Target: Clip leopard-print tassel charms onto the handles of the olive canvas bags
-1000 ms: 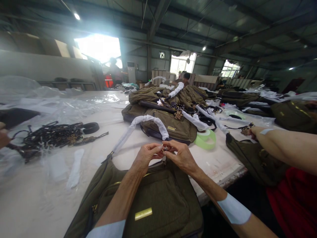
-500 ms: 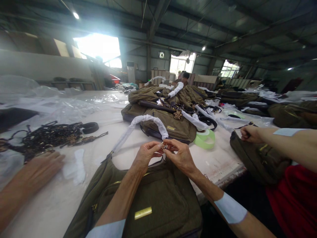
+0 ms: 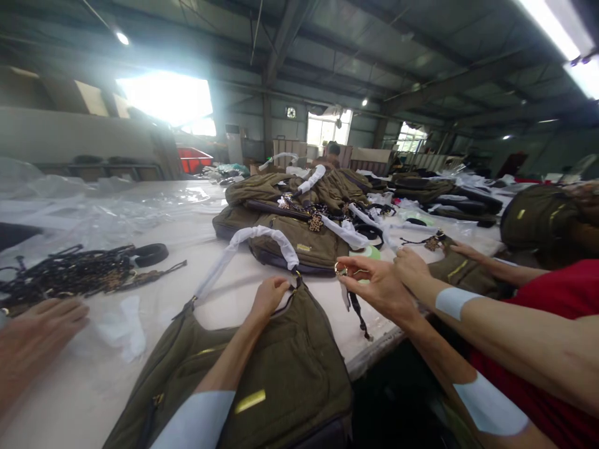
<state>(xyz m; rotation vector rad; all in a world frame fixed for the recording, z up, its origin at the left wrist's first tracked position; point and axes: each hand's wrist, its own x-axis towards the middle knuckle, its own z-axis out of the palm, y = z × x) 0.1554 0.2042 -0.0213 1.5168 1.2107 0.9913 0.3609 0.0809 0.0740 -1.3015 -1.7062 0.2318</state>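
Observation:
An olive bag point(image 3: 281, 368) with a gold plate lies on the near side of the white table, its wrapped handle point(image 3: 262, 232) arched up. My left hand point(image 3: 267, 299) is closed at the bag's top edge, beside the handle's right end; its fingertips pinch something I cannot make out. To the right of the bag, my right hand point(image 3: 379, 284) pinches a gold ring clasp point(image 3: 340, 269) between thumb and fingers. A dark strap end point(image 3: 359, 315) hangs below that hand.
Several olive bags point(image 3: 304, 246) are piled ahead. Dark braided straps point(image 3: 79, 271) lie at the left, near another person's hand point(image 3: 42, 321). At the right, a person in a red top point(image 3: 556, 293) reaches in with both arms, close to my right arm.
My right hand has moved right, away from my left hand, carrying the ring clasp. My left hand stays at the bag. The person at the right now has an arm stretched closer.

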